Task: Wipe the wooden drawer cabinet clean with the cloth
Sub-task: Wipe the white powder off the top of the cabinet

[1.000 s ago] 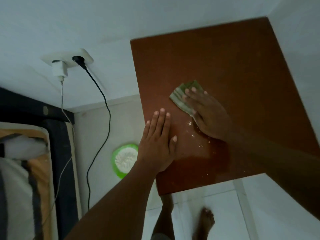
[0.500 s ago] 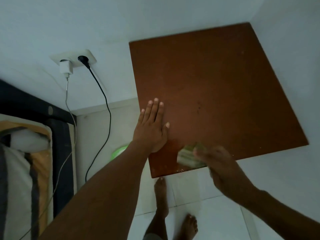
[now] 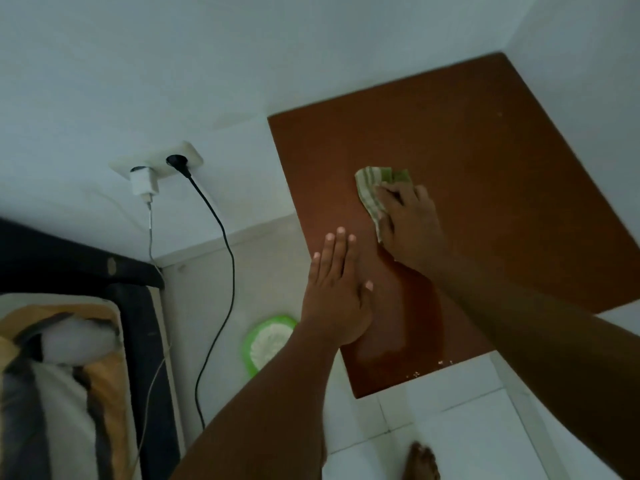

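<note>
The brown wooden top of the drawer cabinet point(image 3: 485, 161) fills the right half of the view, set in a room corner. My right hand point(image 3: 410, 223) presses a green-and-white striped cloth point(image 3: 372, 188) flat on the middle of the top. The cloth sticks out beyond my fingertips toward the wall. My left hand point(image 3: 337, 292) lies flat with fingers together on the left edge of the top, holding nothing. A damp shiny streak point(image 3: 412, 327) runs toward the front edge, where small pale crumbs point(image 3: 429, 368) lie.
A wall socket point(image 3: 162, 162) with a white charger and a black plug, cords hanging, is on the left wall. A green round lid or dish point(image 3: 268, 341) lies on the floor beside the cabinet. A bed with striped bedding point(image 3: 52, 375) is at left. One bare foot point(image 3: 420, 462) stands on white tiles.
My right hand swept the cloth from the middle to the front edge, then back up to the middle of the top. Crumbs now lie at the front edge. My left hand stayed on the left edge.
</note>
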Demonstrator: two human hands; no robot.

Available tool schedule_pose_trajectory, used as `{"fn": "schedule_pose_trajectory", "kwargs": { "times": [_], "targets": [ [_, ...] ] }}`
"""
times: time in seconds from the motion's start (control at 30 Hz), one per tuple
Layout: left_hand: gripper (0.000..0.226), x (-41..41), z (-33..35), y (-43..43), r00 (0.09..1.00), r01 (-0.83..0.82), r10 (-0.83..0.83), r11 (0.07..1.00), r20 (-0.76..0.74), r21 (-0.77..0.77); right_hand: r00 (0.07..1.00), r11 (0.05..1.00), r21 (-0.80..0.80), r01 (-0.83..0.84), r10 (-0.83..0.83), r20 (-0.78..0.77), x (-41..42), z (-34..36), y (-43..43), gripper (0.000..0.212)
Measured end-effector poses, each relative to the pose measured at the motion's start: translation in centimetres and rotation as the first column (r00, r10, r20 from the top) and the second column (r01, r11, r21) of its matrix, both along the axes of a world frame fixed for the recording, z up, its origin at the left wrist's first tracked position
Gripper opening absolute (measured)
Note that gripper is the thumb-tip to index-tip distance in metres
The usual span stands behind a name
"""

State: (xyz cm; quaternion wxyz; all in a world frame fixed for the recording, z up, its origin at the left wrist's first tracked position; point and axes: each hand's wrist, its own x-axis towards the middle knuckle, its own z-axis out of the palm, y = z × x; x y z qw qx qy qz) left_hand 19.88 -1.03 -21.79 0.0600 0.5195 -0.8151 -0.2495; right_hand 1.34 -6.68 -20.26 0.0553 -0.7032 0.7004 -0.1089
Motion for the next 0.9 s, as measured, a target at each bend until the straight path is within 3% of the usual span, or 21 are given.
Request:
{"fn": "schedule_pose_trajectory", "kwargs": {
  "times": [0.27,0.53,0.73,0.8,0.9],
  "targets": [
    [0.076,0.3,0.2,-0.2,0.999,0.033,-0.033,0.999,-0.002,-0.011,0.996,0.999,0.03,-0.021,0.018,0.091,1.5,0.1,10.1,0.044],
    [0.07,1.8,0.4,-1.0,0.988,0.147,-0.146,0.989,0.055,-0.014,0.986,0.977,0.148,-0.154,0.162,-0.038,-0.2,-0.5,11.6,0.056],
    [0.07,1.8,1.9,-1.4,0.969,0.179,-0.184,0.983,0.165,0.046,0.973,0.991,0.023,-0.133,0.126,0.196,1.7,-1.6,19.5,0.055],
    [0.067,2.2,2.7,-2.1,0.955,0.216,-0.227,0.973,0.192,0.077,0.955,0.982,0.062,-0.178,0.157,0.25,1.5,-0.7,21.5,0.064],
    [0.063,3.9,3.5,-3.2,0.945,0.229,-0.241,0.97,0.223,0.08,0.94,0.969,0.127,-0.21,0.164,0.298,0.6,2.9,18.5,0.05]
  ]
}}
